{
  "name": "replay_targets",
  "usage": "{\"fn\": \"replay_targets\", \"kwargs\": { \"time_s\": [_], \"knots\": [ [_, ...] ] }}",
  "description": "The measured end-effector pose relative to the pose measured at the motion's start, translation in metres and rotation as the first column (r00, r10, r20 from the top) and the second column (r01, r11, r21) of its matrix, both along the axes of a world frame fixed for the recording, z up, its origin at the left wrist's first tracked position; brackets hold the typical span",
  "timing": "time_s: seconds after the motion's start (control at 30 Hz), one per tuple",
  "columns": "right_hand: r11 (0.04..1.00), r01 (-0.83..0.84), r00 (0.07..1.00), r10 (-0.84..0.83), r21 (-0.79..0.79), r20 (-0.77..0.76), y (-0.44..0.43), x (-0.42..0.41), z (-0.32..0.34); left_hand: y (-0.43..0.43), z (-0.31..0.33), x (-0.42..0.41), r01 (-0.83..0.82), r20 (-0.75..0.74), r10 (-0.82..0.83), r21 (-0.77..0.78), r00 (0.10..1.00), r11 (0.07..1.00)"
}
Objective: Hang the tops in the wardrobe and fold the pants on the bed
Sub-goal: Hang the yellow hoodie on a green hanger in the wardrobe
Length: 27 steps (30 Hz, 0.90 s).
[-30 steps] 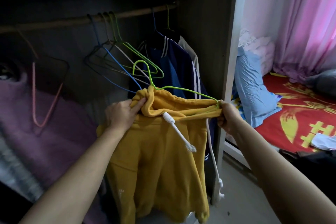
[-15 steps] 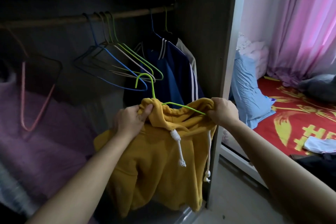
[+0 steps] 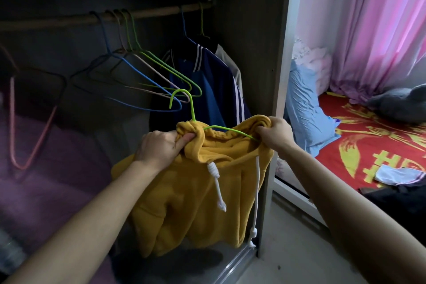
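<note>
Currently we grip the mustard-yellow hooded sweatshirt (image 3: 184, 191) at its neckline, left hand (image 3: 159, 147) and right hand (image 3: 275, 132) both clenched on fabric, before the wardrobe (image 3: 260, 53), below the wooden rail (image 3: 149, 12). Risk: thin lime-green wire hanger (image 3: 192, 108) looks half-seated; uneven shoulders could let it slip off.

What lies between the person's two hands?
In the head view, the bunched neck of the yellow hoodie and the green hanger span the gap between the left hand and the right hand; both hands grip the hoodie.
</note>
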State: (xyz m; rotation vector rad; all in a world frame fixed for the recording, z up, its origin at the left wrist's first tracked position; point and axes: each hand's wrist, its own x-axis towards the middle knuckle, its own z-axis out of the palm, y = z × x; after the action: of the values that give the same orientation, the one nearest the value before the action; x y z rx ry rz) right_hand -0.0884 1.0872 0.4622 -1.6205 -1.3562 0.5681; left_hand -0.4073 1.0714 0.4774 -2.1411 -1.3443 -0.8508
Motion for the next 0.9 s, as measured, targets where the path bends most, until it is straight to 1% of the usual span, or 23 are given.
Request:
{"fn": "replay_targets", "kwargs": {
  "time_s": [0.07,0.13,0.2,0.27,0.3,0.33,0.37,0.4,0.43,0.47,0.5,0.53,0.57,0.6,0.67,0.7,0.73,0.8,0.83,0.87,0.9],
  "knots": [
    [1.0,0.01,0.988,-0.008,0.011,-0.154,-0.003,0.0,0.002,-0.002,-0.004,-0.001,-0.032,0.118,0.046,-0.116,0.992,0.993],
    [1.0,0.025,0.955,-0.018,0.018,-0.295,-0.004,0.001,0.006,-0.004,-0.009,-0.002,-0.047,0.28,0.111,-0.226,0.954,0.973],
    [1.0,0.023,0.939,-0.019,0.007,-0.343,-0.004,0.003,0.008,-0.008,-0.015,-0.002,-0.03,0.398,0.135,-0.258,0.907,0.966],
    [0.999,0.037,0.957,-0.043,-0.027,-0.288,-0.004,0.006,0.004,-0.014,-0.019,-0.003,-0.053,0.424,0.144,-0.218,0.894,0.974],
    [0.998,0.056,0.975,-0.064,-0.041,-0.213,-0.005,0.01,0.001,-0.017,-0.02,-0.003,-0.082,0.419,0.156,-0.191,0.894,0.978],
    [0.996,0.077,0.993,-0.081,-0.052,-0.089,-0.006,0.014,-0.003,-0.019,-0.02,-0.002,-0.123,0.409,0.182,-0.167,0.894,0.978],
    [0.993,0.099,0.995,-0.097,-0.069,0.032,-0.008,0.018,-0.007,-0.02,-0.02,-0.002,-0.179,0.398,0.223,-0.146,0.89,0.973],
    [0.989,0.119,0.989,-0.11,-0.092,0.096,-0.009,0.022,-0.01,-0.02,-0.019,0.0,-0.239,0.391,0.269,-0.125,0.88,0.963],
    [0.984,0.125,0.99,-0.114,-0.129,0.084,-0.01,0.024,-0.013,-0.02,-0.016,0.002,-0.282,0.388,0.3,-0.103,0.872,0.954],
    [0.978,0.105,0.994,-0.106,-0.177,0.007,-0.011,0.025,-0.016,-0.021,-0.014,0.004,-0.293,0.381,0.301,-0.08,0.874,0.953],
    [0.973,0.069,0.986,-0.101,-0.222,-0.135,-0.012,0.025,-0.017,-0.022,-0.013,0.005,-0.273,0.362,0.275,-0.058,0.891,0.96],
    [0.97,0.029,0.958,-0.096,-0.242,-0.27,-0.014,0.025,-0.016,-0.022,-0.013,0.006,-0.23,0.334,0.229,-0.035,0.914,0.972],
    [0.972,0.009,0.933,-0.093,-0.236,-0.346,-0.015,0.025,-0.015,-0.023,-0.015,0.006,-0.176,0.306,0.171,-0.012,0.937,0.984],
    [0.976,0.015,0.931,-0.093,-0.218,-0.353,-0.016,0.025,-0.013,-0.023,-0.016,0.005,-0.125,0.286,0.117,0.01,0.951,0.992],
    [0.985,0.073,0.969,-0.107,-0.157,-0.223,-0.016,0.026,-0.015,-0.023,-0.019,0.005,-0.054,0.254,0.043,0.036,0.966,0.998],
    [0.987,0.096,0.975,-0.119,-0.131,-0.185,-0.016,0.026,-0.017,-0.023,-0.021,0.006,-0.012,0.22,-0.001,0.059,0.976,0.998],
    [0.988,0.105,0.975,-0.125,-0.116,-0.184,-0.018,0.024,-0.019,-0.023,-0.024,0.009,0.042,0.172,-0.055,0.076,0.984,0.996],
    [0.99,0.095,0.96,-0.118,-0.101,-0.256,-0.019,0.022,-0.022,-0.024,-0.029,0.018,0.141,0.096,-0.146,0.056,0.985,0.988],
    [0.991,0.081,0.942,-0.11,-0.105,-0.318,-0.019,0.022,-0.022,-0.025,-0.029,0.022,0.162,0.109,-0.163,0.014,0.981,0.987],
    [0.991,0.066,0.912,-0.108,-0.118,-0.396,-0.02,0.022,-0.021,-0.026,-0.027,0.025,0.165,0.185,-0.151,-0.06,0.971,0.985],
    [0.99,0.054,0.872,-0.11,-0.13,-0.476,-0.021,0.022,-0.021,-0.025,-0.025,0.027,0.167,0.311,-0.105,-0.181,0.945,0.969]
  ]
}}
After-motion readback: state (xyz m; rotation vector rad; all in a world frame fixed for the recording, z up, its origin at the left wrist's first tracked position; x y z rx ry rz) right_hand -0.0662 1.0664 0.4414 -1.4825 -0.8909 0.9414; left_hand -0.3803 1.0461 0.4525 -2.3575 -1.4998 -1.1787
